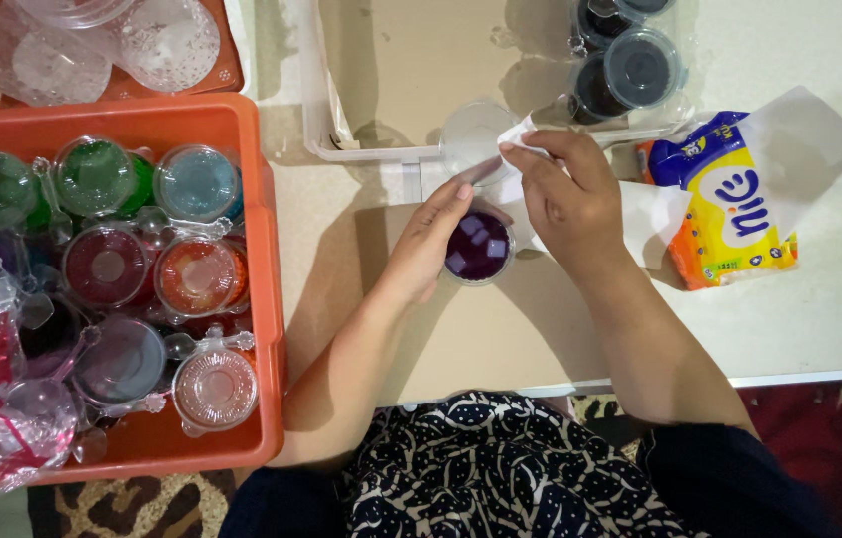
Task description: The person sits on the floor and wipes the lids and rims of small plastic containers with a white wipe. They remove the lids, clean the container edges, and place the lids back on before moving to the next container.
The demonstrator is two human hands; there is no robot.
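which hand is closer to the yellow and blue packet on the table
Right. The right hand, pinching a white tissue, sits just left of the yellow and blue packet. The left hand is farther left, holding the purple jelly cup.

**Layout of the desk**

The open cup [479,249] stands on the desk [501,339], in the middle, close before the person. The left hand [428,242] is at its left side and touches it; the right hand [568,194] is just at its right and behind. The loose lid [473,139] lies behind the cup, at the edge of the tray [411,70]. In the far right corner of the tray stand closed cups [630,65]. The crate [167,289] with many closed cups is at the left. The tissue pack [730,204] lies at the right.
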